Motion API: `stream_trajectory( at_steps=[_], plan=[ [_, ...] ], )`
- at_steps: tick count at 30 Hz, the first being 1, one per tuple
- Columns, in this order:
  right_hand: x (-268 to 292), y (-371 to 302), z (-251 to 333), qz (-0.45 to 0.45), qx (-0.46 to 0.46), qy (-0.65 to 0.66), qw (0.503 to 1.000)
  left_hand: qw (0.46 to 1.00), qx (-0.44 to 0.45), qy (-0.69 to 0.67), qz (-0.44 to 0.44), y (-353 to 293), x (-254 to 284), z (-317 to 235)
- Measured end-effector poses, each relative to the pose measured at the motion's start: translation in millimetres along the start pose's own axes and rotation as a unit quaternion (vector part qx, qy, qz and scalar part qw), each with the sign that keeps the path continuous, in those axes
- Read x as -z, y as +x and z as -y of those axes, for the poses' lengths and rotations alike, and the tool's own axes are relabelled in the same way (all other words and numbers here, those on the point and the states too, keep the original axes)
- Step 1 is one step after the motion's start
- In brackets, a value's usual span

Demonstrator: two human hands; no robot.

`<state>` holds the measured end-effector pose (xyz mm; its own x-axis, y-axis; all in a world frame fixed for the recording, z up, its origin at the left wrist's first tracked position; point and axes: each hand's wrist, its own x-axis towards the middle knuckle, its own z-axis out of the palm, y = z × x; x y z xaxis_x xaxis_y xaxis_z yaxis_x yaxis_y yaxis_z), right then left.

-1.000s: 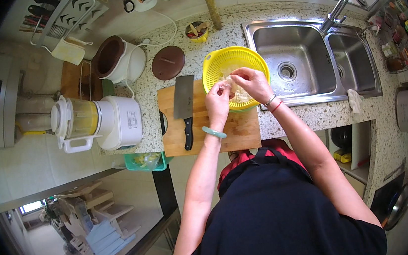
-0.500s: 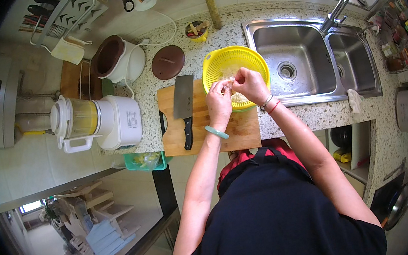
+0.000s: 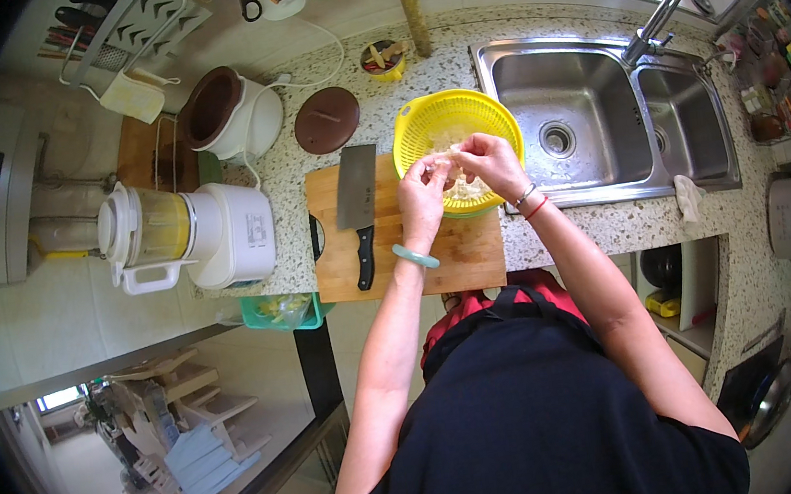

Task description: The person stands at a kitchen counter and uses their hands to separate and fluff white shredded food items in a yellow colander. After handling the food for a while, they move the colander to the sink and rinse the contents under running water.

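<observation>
Both hands work close together over a yellow colander [image 3: 499, 118] with pale, shredded-looking food [image 3: 472, 189] in its bottom. My left hand [image 3: 423, 198] is closed, pinching one side of a small whitish piece [image 3: 445, 163]. On the other side of that piece, the fingers of my right hand [image 3: 495, 161] pinch too. Its exact kind is too small to make out. The colander rests partly on a wooden cutting board [image 3: 454, 255]. Left of my hands, a cleaver [image 3: 358, 191] lies on the board, its black handle toward me.
To the right is a double steel sink [image 3: 574, 112] with a tap [image 3: 656, 22]. A brown lid [image 3: 326, 120], a white pot [image 3: 252, 117] and a blender [image 3: 187, 235] stand at the left. Behind the colander sits a small yellow bowl [image 3: 387, 71]. A teal bin [image 3: 258, 317] hangs below the counter edge.
My right hand has shifted slightly, its fingers now lower and more level beside the left ones. Both hands still pinch pale food over the colander; the cleaver and board have not moved.
</observation>
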<state>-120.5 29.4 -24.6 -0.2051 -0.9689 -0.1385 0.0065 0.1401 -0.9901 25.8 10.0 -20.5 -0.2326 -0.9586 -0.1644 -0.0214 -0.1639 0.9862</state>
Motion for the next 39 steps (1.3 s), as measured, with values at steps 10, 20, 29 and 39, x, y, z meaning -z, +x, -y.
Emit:
stream_trajectory(
  at_steps=[10,20,29,39],
  plan=[
    [-4,-5,15,-0.032,0.223,-0.240,0.944,0.999,-0.031,0.005,0.028,5,1,0],
    [-8,-2,-4,-0.019,0.011,0.016,1.000,0.999,-0.006,-0.044,0.010,4,-5,4],
    [-7,-2,7,-0.043,0.074,-0.123,0.989,0.982,-0.095,0.161,-0.026,4,-5,-1],
    [-7,-4,14,-0.064,0.081,-0.177,0.979,0.996,-0.043,0.077,-0.005,4,-4,2]
  ],
)
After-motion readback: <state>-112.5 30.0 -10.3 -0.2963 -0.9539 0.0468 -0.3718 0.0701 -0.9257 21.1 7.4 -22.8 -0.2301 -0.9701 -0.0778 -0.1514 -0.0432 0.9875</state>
